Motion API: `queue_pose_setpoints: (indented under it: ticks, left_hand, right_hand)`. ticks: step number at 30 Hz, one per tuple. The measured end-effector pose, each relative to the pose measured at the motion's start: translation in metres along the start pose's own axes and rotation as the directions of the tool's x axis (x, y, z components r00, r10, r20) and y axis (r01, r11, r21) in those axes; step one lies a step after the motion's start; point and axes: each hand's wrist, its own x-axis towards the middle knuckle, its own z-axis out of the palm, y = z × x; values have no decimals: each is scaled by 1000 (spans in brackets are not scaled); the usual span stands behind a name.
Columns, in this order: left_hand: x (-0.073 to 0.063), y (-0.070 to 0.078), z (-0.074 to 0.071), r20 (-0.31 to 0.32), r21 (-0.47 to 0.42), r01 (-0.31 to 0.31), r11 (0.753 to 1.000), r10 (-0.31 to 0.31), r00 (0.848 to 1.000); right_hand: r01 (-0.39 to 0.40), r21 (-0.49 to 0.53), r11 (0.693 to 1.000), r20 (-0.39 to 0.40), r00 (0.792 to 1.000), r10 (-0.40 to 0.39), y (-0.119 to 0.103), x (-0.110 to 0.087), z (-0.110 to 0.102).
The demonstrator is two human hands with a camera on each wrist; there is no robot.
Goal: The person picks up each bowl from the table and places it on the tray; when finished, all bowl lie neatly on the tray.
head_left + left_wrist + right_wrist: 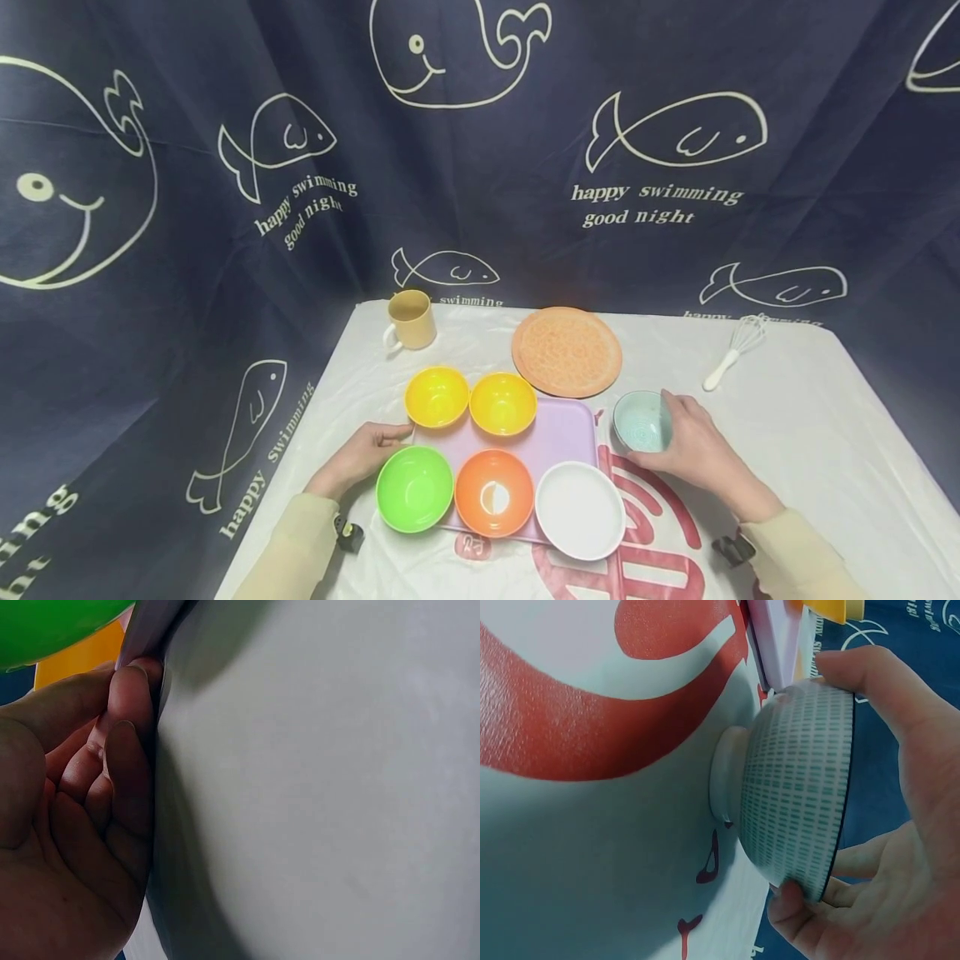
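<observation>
My right hand (696, 442) grips a small light-blue bowl (641, 423) by its sides, just right of the purple tray. In the right wrist view, the thumb and fingers span the rim of this bowl (799, 780), which has green dashes outside and a white foot close over the cloth. My left hand (365, 454) pinches the left edge of the purple tray (566, 429); its fingertips meet the tray edge (146, 634) in the left wrist view. On the tray are two yellow bowls (437, 398), a green bowl (415, 490), an orange bowl (494, 493) and a white bowl (580, 511).
A tan mug (412, 321) stands at the back left. Behind the tray lies a round orange-brown mat (567, 352). A whisk (733, 354) rests at the back right. White cloth with red print (660, 533) covers the table, and a dark fish-patterned curtain (480, 183) hangs behind.
</observation>
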Motion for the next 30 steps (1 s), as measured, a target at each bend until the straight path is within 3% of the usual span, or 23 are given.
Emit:
queue_pose_setpoints:
  ticks: [7, 13, 21, 30]
  left_hand:
    - [1, -1, -1, -2, 7, -5, 1000, 5, 1000]
    - [2, -2, -1, -14, 22, 0, 1000, 0, 1000]
    - [3, -1, 1, -23, 34, 7, 999, -6, 1000]
    - [1, 1, 0, -23, 20, 14, 1000, -13, 1000]
  right_hand:
    - [20, 9, 1000, -46, 999, -20, -8, 10, 1]
    - [79, 46, 996, -51, 996, -76, -30, 25, 1]
    - [111, 80, 991, -5, 994, -110, -63, 41, 12]
    - [109, 71, 992, 37, 993, -112, -77, 49, 30]
